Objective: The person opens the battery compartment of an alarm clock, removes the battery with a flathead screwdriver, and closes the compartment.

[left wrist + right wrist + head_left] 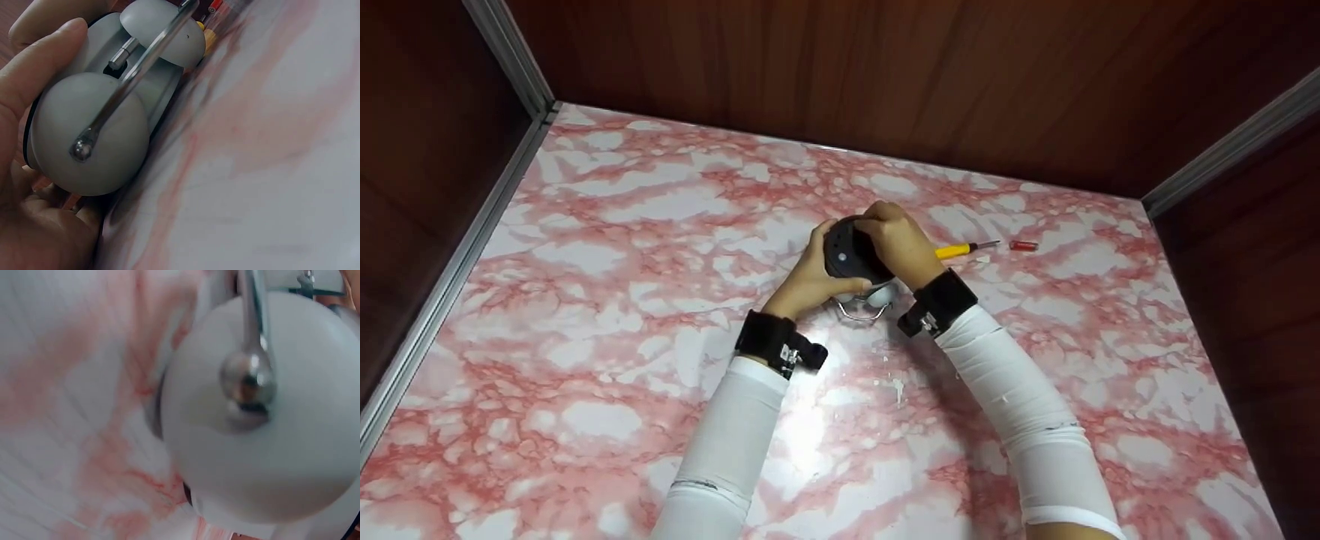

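Note:
A twin-bell alarm clock (851, 255) has its black back turned up toward the head view. My left hand (814, 274) grips it, thumb along the near edge and fingers around the left side. From above, my right hand (900, 244) bends its fingers over the far right of the back, hiding part of it. Two pale grey bells (90, 135) and a shiny metal handle (135, 73) point toward me, with a small hammer (124, 53) between the bells. One bell (270, 416) fills much of the right wrist view.
A screwdriver (956, 251) with a yellow handle lies just right of the right hand, its tip pointing right. Beyond it is a small red cylinder (1024, 245). Dark wood panels (825, 75) border the red-and-white marbled table (607, 420) at back and sides.

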Available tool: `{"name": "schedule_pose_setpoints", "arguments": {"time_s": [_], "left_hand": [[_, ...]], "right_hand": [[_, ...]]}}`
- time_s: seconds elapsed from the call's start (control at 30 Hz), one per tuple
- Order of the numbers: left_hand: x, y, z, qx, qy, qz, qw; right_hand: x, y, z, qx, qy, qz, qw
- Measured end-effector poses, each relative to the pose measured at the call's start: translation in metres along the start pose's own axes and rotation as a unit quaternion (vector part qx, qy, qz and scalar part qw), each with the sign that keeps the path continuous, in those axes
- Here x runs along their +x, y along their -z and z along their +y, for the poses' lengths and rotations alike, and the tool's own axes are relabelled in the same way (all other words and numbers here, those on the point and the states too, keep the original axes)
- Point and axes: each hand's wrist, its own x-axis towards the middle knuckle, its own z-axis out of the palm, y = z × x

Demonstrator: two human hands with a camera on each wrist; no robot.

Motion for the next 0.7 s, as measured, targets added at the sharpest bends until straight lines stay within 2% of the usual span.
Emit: {"name": "schedule_pose_setpoints", "arguments": {"time_s": [0.23, 0.53, 0.7], "left_hand": [[0.001, -0.001, 0.000, 0.006, 0.008, 0.000, 1.0000], [-0.001, -0.001, 0.002, -0.001, 0.012, -0.009, 0.9999], [0.000, 0.000, 0.002, 0.005, 0.012, -0.008, 0.9999]], "right_hand": [[-0.002, -0.003, -0.002, -0.024, -0.019, 0.000, 1.000], [-0.006, -0.004, -0.004, 0.003, -0.042, 0.029, 0.999], [-0.011, -0.006, -0.007, 0.008, -0.050, 0.022, 0.998]]}}
